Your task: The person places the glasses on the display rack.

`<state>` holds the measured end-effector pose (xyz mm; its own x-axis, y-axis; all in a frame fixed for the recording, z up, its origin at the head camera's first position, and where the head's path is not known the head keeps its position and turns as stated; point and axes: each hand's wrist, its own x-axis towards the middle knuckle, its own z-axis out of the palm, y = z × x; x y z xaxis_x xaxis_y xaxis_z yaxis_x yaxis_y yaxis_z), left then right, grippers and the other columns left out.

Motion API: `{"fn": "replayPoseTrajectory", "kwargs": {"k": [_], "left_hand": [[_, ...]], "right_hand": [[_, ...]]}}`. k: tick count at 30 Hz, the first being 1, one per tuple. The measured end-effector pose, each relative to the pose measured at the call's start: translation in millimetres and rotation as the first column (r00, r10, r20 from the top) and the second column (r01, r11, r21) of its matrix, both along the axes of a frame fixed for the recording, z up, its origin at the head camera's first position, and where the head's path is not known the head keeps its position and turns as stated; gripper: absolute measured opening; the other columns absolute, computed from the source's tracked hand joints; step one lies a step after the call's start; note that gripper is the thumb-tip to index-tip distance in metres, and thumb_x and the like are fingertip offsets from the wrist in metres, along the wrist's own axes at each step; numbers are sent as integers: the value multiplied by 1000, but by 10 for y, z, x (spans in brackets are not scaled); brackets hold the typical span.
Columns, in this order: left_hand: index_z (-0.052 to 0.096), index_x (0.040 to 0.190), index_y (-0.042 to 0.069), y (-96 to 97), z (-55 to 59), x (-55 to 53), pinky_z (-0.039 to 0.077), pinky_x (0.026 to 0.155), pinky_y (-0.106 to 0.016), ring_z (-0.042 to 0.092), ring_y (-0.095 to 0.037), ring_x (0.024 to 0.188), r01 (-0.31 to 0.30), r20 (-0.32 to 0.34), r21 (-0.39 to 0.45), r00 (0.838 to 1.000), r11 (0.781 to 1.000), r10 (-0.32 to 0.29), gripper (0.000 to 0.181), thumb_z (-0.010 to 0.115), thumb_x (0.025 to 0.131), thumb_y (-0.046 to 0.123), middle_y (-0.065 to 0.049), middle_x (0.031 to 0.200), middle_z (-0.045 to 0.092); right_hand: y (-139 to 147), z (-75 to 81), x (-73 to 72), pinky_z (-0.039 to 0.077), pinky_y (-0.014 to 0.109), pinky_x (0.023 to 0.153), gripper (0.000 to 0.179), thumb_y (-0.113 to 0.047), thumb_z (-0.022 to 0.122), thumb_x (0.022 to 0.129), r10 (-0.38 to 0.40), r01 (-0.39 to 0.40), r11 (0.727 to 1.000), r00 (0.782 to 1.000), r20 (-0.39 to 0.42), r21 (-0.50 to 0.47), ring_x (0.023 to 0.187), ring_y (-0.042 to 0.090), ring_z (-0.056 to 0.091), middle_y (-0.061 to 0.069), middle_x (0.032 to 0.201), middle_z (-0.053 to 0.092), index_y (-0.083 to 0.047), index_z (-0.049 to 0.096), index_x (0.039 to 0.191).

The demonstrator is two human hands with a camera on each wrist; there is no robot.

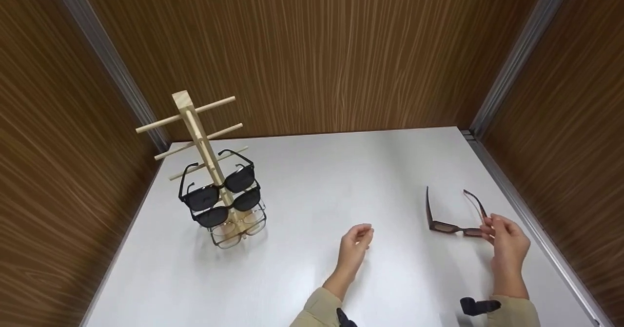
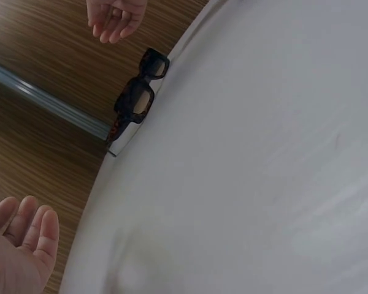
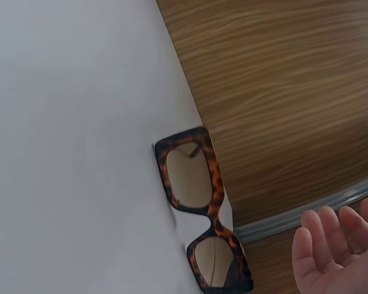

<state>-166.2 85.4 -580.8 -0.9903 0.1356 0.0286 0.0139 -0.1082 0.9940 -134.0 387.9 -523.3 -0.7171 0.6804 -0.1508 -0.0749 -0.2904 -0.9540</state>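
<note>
Tortoiseshell sunglasses [image 3: 216, 228] with brown lenses sit on the right side of the white table, both temples unfolded and pointing away from me. My right hand [image 1: 507, 241] is at their right end, overlapping that lens in the head view. The right wrist view shows this hand [image 3: 340, 254] beside the frame with loosely bent fingers and nothing in them. Over the middle of the table hovers my left hand [image 1: 355, 249], fingers relaxed and holding nothing. In the left wrist view, its fingers [image 2: 47, 236] appear at lower left, away from the sunglasses [image 2: 135, 98].
On the left stands a wooden eyewear rack [image 1: 204, 146]. Its upper pegs are bare; lower down hang two black sunglasses [image 1: 202, 199] and clear-lens glasses [image 1: 229, 239]. Wood-grain panels [image 1: 317, 54] enclose the table's back and sides, with metal posts at the corners.
</note>
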Motion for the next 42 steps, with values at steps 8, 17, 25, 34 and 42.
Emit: {"fn": "replayPoseTrajectory", "kwargs": {"k": [8,17,25,34,42], "left_hand": [[62,110,8,199,-7,-61,49,76,-26,54,-13,91,38,24,2,999,999,-38,22,59,92,20,1,99,60],[60,112,2,429,-51,-107,49,77,-27,55,-13,89,41,55,16,998,999,-42,25,58,92,15,-2,99,60],[58,115,1,643,-97,-137,49,82,-29,56,-14,93,88,106,21,990,996,-89,29,59,91,17,0,99,59],[50,126,7,884,-51,-174,40,97,-39,43,-26,119,202,183,-41,964,979,-191,41,59,90,23,-8,126,48],[48,130,6,1035,32,-199,37,99,-40,42,-28,123,219,190,-97,962,971,-198,47,59,89,25,-6,130,49]], "right_hand": [[132,-86,25,52,17,56,13,-16,60,91,-98,97,995,994,57,29,65,7,64,-6,76,65,-6,63,98],[263,-162,90,50,14,59,17,-22,56,93,-118,111,993,980,160,51,75,3,58,-7,86,58,-11,58,106],[350,-311,63,49,14,62,31,-24,56,93,-111,95,993,960,258,77,82,3,54,-7,94,51,-8,55,120],[427,-401,81,49,15,66,43,-29,54,94,-38,19,998,940,340,60,89,6,52,-6,102,46,-12,44,132],[502,-547,-6,51,19,68,49,-36,58,91,10,-25,999,941,339,40,86,4,56,-7,99,52,-16,45,133]]}}
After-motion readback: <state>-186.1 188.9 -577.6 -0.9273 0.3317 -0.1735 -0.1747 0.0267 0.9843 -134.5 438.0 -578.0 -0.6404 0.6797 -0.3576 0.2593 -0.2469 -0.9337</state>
